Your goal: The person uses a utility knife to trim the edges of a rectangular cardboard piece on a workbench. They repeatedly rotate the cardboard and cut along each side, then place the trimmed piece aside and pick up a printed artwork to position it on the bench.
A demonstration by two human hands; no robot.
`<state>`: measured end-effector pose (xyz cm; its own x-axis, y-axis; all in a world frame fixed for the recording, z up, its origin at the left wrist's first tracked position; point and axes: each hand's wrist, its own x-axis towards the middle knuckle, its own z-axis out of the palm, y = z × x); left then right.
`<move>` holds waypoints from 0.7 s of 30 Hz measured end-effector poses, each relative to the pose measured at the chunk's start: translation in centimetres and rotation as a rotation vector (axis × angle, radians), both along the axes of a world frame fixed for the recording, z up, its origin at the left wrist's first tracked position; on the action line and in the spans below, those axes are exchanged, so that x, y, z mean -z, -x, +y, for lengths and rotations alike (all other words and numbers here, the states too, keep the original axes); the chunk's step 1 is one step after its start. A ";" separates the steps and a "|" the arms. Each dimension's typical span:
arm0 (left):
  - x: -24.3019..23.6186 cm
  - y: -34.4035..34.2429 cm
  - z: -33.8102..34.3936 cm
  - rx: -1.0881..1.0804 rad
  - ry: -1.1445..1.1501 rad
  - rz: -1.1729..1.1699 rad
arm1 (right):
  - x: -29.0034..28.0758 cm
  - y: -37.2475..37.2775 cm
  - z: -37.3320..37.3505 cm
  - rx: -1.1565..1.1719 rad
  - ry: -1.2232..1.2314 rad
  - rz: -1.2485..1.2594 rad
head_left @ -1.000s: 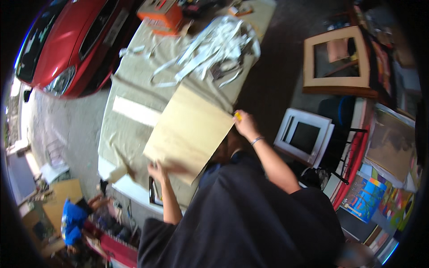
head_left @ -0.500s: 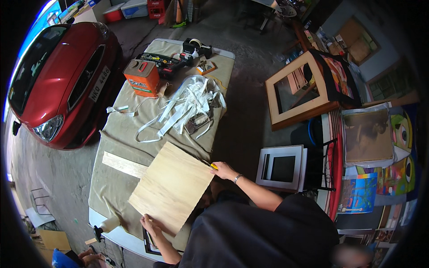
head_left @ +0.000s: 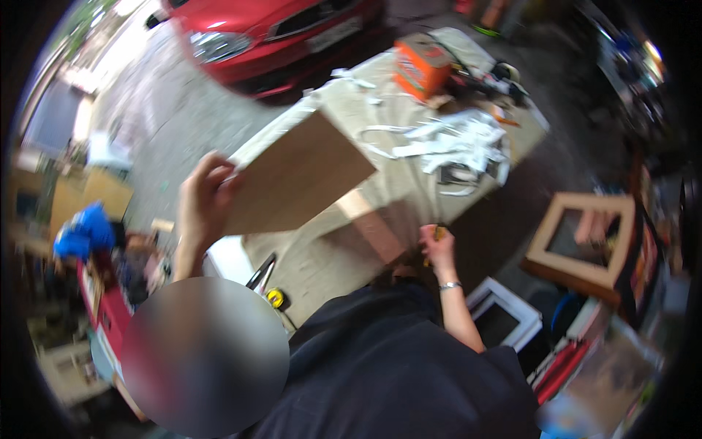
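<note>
A thin, brownish sheet of wood [head_left: 303, 179] is raised at a tilt above the cloth-covered table [head_left: 325, 274]. My left hand [head_left: 205, 201] grips it at its left edge, fingers closed and somewhat smeared by motion. Over by the table's near right edge, my right hand [head_left: 439, 249] is closed around a small yellow tool [head_left: 439, 233]; it looks like a cutter, though most of it is hidden in the fist. Beneath the raised sheet a pale wooden strip [head_left: 371, 225] lies on the cloth. A yellow-and-black tape measure [head_left: 276, 297] rests near the table's front left edge.
White strips [head_left: 457, 143] lie heaped on the far part of the table, with an orange can [head_left: 422, 67] behind them. A red car [head_left: 292, 29] stands beyond the table. Frames, one wooden [head_left: 545, 241] and one white [head_left: 523, 322], are on the right.
My left hand has lifted the sheet off the table and swung it up to the left, uncovering the strip and tape measure. My right hand has come away from its edge. The view has turned left.
</note>
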<state>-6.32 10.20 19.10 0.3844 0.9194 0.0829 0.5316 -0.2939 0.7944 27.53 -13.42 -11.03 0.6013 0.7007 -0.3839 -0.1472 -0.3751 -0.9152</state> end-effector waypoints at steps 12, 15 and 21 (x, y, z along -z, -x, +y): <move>5.1 0.0 -5.4 -0.091 -0.087 0.173 | -16.8 6.1 9.7 -0.383 -0.506 0.177; 6.0 -1.2 -5.7 -0.088 -0.242 0.147 | -18.1 7.6 11.8 -0.466 -0.534 0.143; 5.4 -6.8 -5.1 0.015 -0.431 0.079 | -17.9 9.5 12.6 -0.436 -0.513 0.102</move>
<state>0.52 5.07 13.65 0.4178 0.8016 0.4277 0.5793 -0.5977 0.5542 18.04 -0.81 6.83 0.2010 0.9794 0.0217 -0.1764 0.0580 -0.9826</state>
